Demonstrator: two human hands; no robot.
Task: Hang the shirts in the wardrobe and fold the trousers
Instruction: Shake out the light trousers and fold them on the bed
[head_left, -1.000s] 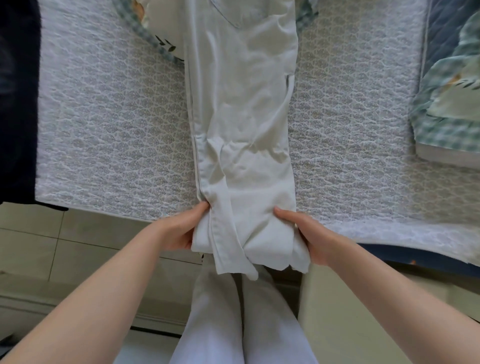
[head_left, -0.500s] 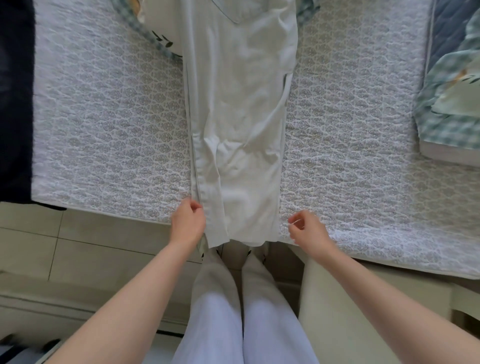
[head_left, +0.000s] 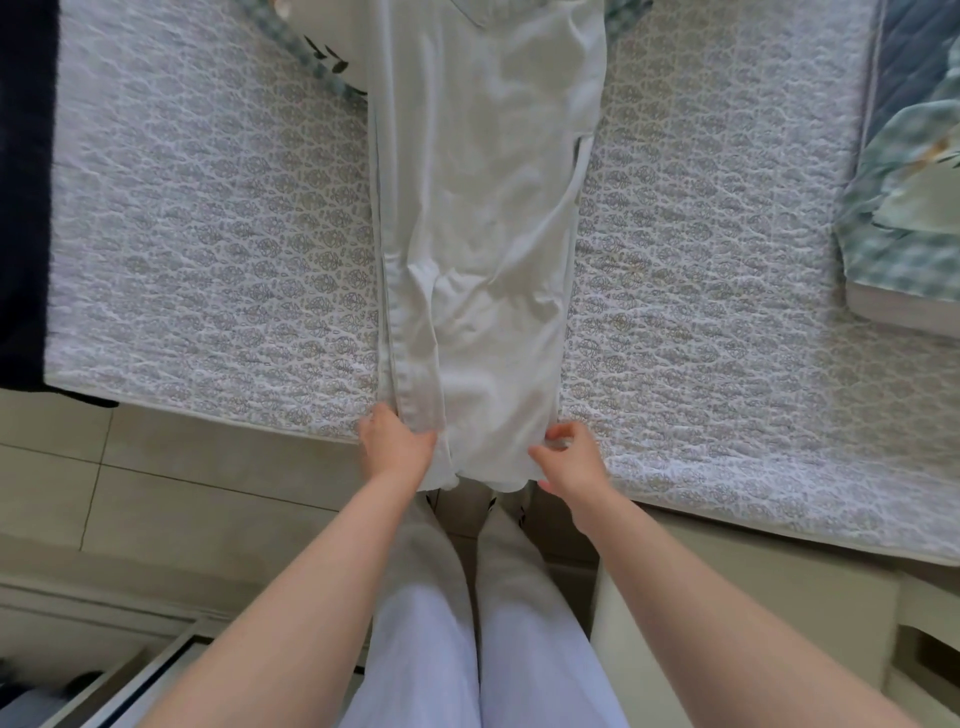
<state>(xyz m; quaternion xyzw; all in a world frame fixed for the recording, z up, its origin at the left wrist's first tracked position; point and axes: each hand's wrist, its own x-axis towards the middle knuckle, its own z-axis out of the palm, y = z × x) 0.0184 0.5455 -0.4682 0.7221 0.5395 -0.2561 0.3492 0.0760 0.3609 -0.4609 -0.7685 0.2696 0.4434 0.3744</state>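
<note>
Cannot see the waist of the trousers (head_left: 483, 234): cut off at the upper edge. Cannot count the layers at the hem by the bed's (head_left: 208, 260) front edge. Cannot make out the fingertips of the left hand (head_left: 397, 447), gripping the hem's left side, buried behind cloth. Same for the right hand (head_left: 569, 457), pinching the right side.

Mostly covered by the trousers, cropped at top: checked cloth (head_left: 317, 62). Cropped at left: dark cloth (head_left: 23, 208). Cropped at right, blurred: checked bedding (head_left: 904, 249). Too blurred to name: shapes (head_left: 62, 691), lower left corner.
</note>
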